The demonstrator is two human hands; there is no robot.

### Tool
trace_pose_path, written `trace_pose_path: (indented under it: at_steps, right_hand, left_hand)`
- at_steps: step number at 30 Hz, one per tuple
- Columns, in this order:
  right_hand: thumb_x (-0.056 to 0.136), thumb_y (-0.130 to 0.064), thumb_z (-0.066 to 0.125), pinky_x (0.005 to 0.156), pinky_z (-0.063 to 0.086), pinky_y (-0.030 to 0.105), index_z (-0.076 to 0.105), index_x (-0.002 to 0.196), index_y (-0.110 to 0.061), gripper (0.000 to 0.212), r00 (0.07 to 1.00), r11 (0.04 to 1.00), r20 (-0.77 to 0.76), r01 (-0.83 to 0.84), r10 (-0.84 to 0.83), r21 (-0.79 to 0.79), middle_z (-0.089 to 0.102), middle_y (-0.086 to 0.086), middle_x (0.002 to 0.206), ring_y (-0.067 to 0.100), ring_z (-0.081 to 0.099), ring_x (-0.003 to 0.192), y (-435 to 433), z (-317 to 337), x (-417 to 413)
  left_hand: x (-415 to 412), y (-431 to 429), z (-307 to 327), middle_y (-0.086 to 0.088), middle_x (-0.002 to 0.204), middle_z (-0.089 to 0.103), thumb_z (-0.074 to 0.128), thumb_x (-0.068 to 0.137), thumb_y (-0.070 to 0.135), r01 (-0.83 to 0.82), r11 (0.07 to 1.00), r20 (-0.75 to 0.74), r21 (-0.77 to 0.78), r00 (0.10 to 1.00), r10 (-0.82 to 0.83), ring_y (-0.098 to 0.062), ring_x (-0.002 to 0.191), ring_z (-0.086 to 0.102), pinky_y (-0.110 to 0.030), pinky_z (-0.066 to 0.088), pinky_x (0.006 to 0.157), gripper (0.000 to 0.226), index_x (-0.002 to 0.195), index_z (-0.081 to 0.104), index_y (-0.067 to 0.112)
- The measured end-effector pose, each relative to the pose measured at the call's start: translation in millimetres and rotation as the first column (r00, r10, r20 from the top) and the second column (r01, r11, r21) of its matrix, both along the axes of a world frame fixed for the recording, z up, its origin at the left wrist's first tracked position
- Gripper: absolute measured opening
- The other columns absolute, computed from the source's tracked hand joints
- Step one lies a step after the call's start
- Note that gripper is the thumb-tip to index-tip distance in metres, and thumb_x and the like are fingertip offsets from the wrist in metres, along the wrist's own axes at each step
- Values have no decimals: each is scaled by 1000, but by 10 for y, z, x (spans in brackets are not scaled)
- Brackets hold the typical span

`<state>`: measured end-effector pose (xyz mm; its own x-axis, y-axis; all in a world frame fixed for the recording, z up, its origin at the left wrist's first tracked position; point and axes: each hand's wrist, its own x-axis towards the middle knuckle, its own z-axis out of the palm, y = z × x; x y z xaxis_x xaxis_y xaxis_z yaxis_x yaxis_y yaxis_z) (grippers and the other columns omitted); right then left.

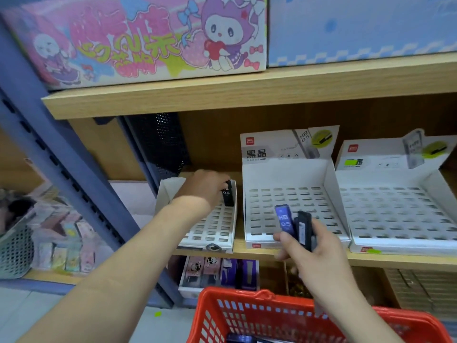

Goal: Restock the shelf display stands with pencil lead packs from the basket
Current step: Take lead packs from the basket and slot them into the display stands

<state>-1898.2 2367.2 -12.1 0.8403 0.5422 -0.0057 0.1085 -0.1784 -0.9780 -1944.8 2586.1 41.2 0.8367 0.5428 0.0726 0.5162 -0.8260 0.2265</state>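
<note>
Barely begun, I'd say: the left hand [205, 186] pinches one dark pack [228, 194] over the left stand [215, 229]'s far slots, the right hand [314, 246] grips spare packs [285, 220] near the middle stand [284, 174], which like the right stand [385, 178] shows bare slots, with more waiting in the red basket [235, 293].

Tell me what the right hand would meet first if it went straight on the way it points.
Probably the slotted tray of the middle display stand: the right hand, holding lead packs upright, points at its empty slots. Depth is unclear.
</note>
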Motion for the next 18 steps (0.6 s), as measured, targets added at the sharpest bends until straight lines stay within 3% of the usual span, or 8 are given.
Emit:
trace_pose_path:
  at_steps: [4,7,13,18]
  right_hand:
    - [92,-24,64,62,51,28,60,97,-35,13,966,967,-75,-252,249,-42,72,-4,87,8,70,70,267,39,-279]
    - [94,-27,60,65,52,25,54,89,-30,9,931,921,64,-344,360,-183,67,-3,78,8,65,71,463,-34,-408]
    - [95,-31,57,62,48,29,48,88,-30,12,900,919,282,-243,333,-311,60,-6,73,11,58,68,554,-120,-386]
    - [95,-31,59,57,45,19,49,87,-31,12,923,935,271,-188,273,-300,61,-9,76,6,59,68,606,-132,-375]
  left_hand:
    - [-19,-19,13,-4,127,61,48,99,10,-34,997,94,-69,995,40,-19,117,54,-22,36,98,32,127,61,18]
    - [-50,-31,-20,0,114,68,54,96,19,-52,987,227,-150,970,85,-19,106,61,-26,43,95,26,119,65,23]
    - [-58,22,-58,2,113,69,60,92,20,4,990,324,-138,945,42,-15,104,59,-15,34,92,22,112,71,20]
    - [-58,34,-83,3,105,68,61,92,19,14,983,429,-182,901,67,-15,97,61,-26,45,94,19,108,71,21]
